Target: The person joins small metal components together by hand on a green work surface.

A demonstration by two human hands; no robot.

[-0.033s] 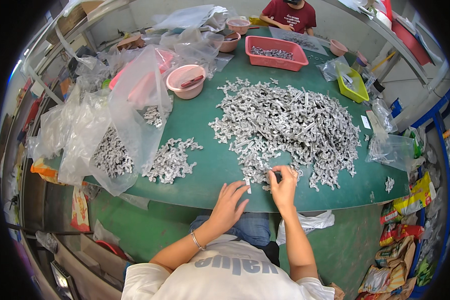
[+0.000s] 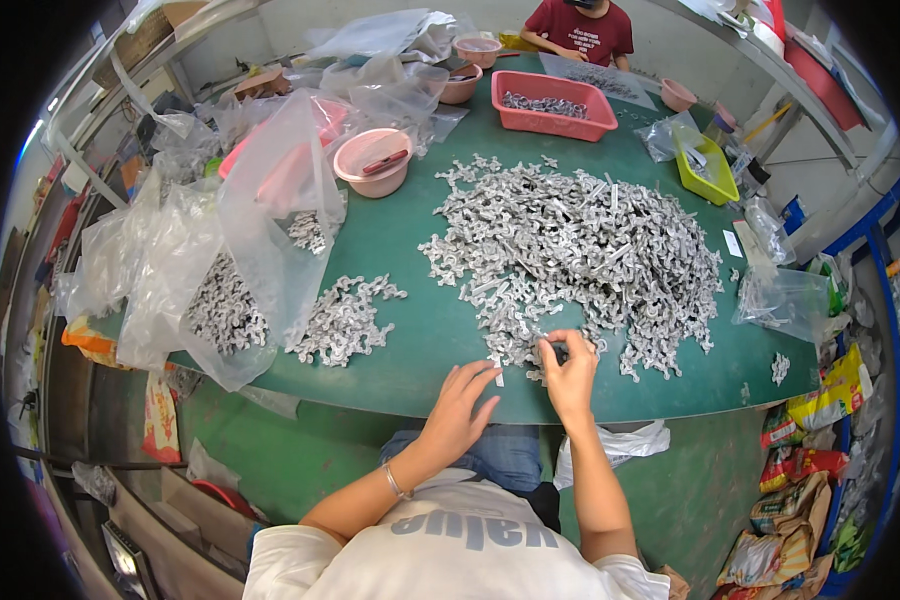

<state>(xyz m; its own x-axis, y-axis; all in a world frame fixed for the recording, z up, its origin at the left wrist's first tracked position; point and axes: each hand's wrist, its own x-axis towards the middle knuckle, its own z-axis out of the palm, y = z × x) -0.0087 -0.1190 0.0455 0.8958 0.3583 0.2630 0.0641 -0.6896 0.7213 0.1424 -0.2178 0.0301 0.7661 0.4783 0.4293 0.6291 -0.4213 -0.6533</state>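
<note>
A large heap of small grey metal parts [image 2: 580, 240] covers the middle of the green table [image 2: 410, 230]. My right hand [image 2: 571, 378] is at the heap's near edge, thumb and fingers curled together in a pinch. Whatever lies between those fingertips is too small and covered to make out. To its left, my left hand [image 2: 457, 405] rests over the table's front edge with fingers apart, holding nothing. Its fingertips are beside a narrow pale strip [image 2: 498, 371]. A smaller pile of similar parts [image 2: 342, 322] lies further left, next to an open clear plastic bag [image 2: 270, 235] with more parts in it.
A pink bowl [image 2: 373, 166] with a red-handled tool stands behind the bag. Farther back are a red tray [image 2: 553, 125] of metal pieces and a yellow-green basket [image 2: 707, 172]. Across the table sits a person in a dark red shirt [image 2: 590, 32]. Sacks [image 2: 830, 390] line the right side.
</note>
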